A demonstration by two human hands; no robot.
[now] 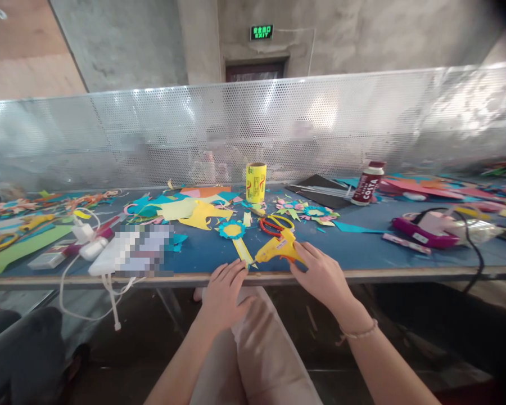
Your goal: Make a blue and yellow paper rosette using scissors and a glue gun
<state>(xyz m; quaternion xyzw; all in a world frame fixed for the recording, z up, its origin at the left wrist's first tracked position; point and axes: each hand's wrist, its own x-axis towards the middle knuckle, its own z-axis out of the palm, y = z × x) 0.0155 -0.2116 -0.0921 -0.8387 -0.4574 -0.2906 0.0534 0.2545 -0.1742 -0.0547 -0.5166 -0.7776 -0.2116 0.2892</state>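
A yellow hot glue gun [278,247] is in my right hand [320,275], with my fingers wrapped round its handle. Its nozzle points left, close to the lower end of a pale yellow paper strip [242,251]. This strip hangs from a paper flower [231,229] with a yellow middle and a blue fringed rim. Near the strip's lower end, my left hand [223,292] rests at the table edge, fingers stretched out flat and thumb apart. Scissors with red and yellow handles [274,225] lie just behind the glue gun.
A yellow roll [256,183] stands at the back of the blue table [202,253]. To its right is a dark red bottle [367,184]. Yellow paper scraps [206,212] lie behind the flower. A white cable [63,292] droops over the left edge; a purple case [424,233] lies right.
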